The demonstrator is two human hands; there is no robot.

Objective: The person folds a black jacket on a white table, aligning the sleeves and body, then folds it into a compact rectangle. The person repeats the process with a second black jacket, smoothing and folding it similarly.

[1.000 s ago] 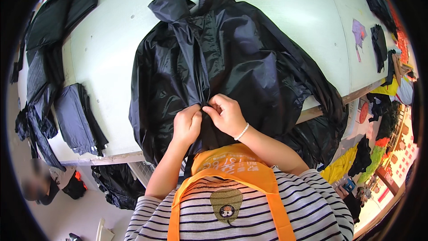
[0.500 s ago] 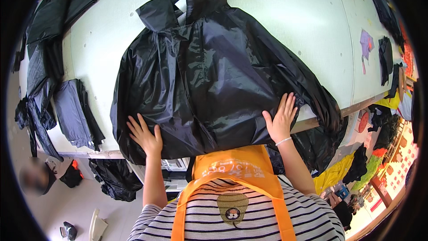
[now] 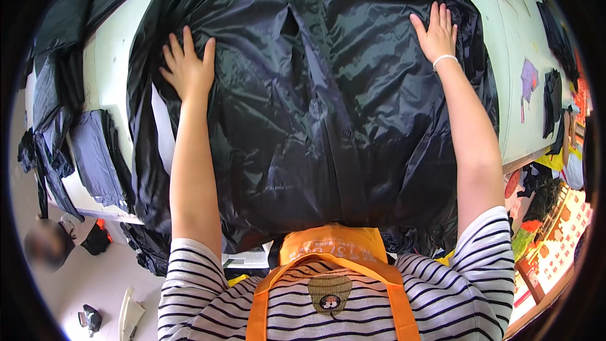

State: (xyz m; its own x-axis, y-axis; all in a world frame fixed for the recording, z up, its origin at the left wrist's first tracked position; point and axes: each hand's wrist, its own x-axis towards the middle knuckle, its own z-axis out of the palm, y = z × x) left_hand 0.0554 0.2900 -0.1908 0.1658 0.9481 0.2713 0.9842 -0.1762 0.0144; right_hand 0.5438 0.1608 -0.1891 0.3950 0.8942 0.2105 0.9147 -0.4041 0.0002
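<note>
A shiny black jacket lies front up over the pale table, its lower part reaching my orange apron. Creases run down both sides of its front placket. My left hand rests on the jacket's left part with fingers spread. On the right part lies my right hand, palm down, fingers stretched out and a white bead bracelet at the wrist. Both arms reach forward over the cloth. The collar is out of view beyond the top edge.
Folded black garments and a long dark pile lie at the table's left. More dark clothes and a purple scrap are on the right. A person is at the lower left, near a white chair.
The jacket has shifted away from me, so its collar has left the view and its lower part now spreads before me. Both hands have moved forward and farther apart, staying open.
</note>
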